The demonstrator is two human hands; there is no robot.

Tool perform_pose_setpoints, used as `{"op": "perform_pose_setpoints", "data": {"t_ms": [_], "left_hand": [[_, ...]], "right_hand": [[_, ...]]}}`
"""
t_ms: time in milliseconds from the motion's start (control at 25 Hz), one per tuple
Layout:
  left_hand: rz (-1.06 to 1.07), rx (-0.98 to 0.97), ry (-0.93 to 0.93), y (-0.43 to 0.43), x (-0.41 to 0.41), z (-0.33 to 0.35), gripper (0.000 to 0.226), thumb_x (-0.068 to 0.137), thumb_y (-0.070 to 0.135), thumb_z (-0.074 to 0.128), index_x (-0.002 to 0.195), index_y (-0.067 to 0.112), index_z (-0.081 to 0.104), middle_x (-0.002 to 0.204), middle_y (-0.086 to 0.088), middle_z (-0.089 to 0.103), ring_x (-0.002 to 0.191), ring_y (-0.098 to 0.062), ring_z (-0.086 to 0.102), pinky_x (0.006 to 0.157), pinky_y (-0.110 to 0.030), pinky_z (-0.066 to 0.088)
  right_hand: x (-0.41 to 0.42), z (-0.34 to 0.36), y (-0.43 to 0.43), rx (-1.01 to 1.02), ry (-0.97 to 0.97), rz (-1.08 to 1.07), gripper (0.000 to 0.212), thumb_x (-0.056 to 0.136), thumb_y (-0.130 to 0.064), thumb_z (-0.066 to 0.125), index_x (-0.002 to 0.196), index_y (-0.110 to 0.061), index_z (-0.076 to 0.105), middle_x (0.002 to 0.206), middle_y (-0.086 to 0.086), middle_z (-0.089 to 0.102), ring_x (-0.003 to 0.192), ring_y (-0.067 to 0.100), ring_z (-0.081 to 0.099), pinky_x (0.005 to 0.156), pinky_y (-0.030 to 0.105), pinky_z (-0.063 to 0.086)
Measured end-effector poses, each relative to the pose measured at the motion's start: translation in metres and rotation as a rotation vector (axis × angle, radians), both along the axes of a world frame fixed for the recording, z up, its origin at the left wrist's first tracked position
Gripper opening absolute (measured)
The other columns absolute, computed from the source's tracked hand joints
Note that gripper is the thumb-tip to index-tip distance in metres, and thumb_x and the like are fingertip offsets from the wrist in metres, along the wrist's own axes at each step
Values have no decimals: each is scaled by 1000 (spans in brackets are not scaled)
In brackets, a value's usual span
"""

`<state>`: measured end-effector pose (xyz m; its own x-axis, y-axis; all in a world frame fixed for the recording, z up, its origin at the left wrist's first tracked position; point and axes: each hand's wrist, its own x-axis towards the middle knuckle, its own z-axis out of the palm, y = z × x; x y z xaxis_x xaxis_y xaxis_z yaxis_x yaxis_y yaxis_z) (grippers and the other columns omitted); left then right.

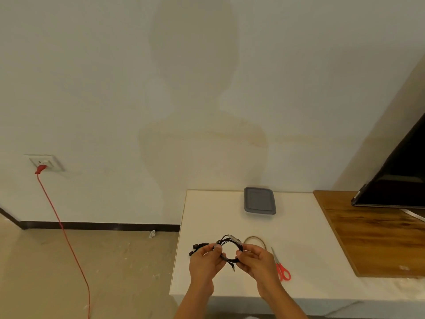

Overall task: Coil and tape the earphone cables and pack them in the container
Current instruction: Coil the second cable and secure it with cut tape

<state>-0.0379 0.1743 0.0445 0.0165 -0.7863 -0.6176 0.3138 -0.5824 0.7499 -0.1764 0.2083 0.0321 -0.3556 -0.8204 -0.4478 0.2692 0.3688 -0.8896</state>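
A black earphone cable (232, 243) is wound into a ring and held above the white table (299, 238). My left hand (207, 261) pinches the ring's left side, and the earbuds (195, 247) stick out past its fingers. My right hand (257, 261) pinches the right side of the ring. The plug end (232, 268) dangles below between the hands. A roll of clear tape (255, 241) lies just behind my right hand. The grey lidded container (259, 201) sits at the back of the table, well apart from both hands.
Red-handled scissors (281, 268) lie on the table right of my right hand. A wooden board (377, 236) with a dark screen (400, 176) on it fills the right side. A red cord (66, 236) runs from a wall socket (44, 162) down to the floor on the left.
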Motion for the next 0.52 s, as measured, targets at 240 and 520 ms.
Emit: {"op": "perform_pose_setpoints", "data": {"t_ms": [240, 520], "left_hand": [[-189, -40, -390, -89, -15, -63, 38, 84, 3, 63, 122, 2, 60, 97, -12, 70, 86, -23, 69, 74, -29, 59], [-298, -45, -547, -138, -23, -108, 41, 89, -1, 50, 129, 8, 49, 109, -12, 65, 76, -14, 59, 63, -20, 50]], "right_hand": [[-1, -73, -84, 41, 284, 0, 17, 82, 3, 65, 95, -4, 74, 78, 4, 73, 75, 18, 71, 64, 20, 57], [-8, -126, -140, 76, 656, 187, 13, 82, -10, 68, 74, 0, 66, 62, 2, 60, 60, 17, 52, 52, 17, 39]]}}
